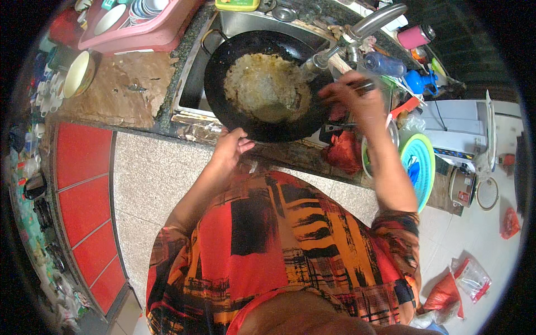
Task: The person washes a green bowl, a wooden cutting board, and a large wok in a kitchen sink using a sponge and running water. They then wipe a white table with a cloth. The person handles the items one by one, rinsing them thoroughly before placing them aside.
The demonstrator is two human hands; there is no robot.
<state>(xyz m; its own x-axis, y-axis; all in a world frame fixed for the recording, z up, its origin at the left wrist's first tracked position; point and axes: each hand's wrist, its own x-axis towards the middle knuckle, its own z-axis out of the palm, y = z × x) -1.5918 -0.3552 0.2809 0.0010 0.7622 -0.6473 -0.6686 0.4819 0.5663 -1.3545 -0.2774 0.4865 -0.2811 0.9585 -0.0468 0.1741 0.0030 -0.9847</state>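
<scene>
A large black wok (215,98) rests over the stainless steel sink (192,79). Cloudy brownish water (264,86) lies in its bottom. My left hand (233,146) grips the wok at its near left rim. At the right rim is my right hand (351,94), blurred by motion; whether it holds anything is unclear. The metal faucet (318,60) reaches over the wok's right side, its spout end above the water. Just beyond my right hand, a light wooden handle (338,63) shows, its other end hidden.
A pink basin (167,33) of bowls stands left of the sink, with a cream bowl (79,74) nearby. To the right are a blue bottle (385,63), a red plastic bag (345,153) and a green-rimmed turquoise basket (425,167). More plastic bags (446,295) lie on the floor.
</scene>
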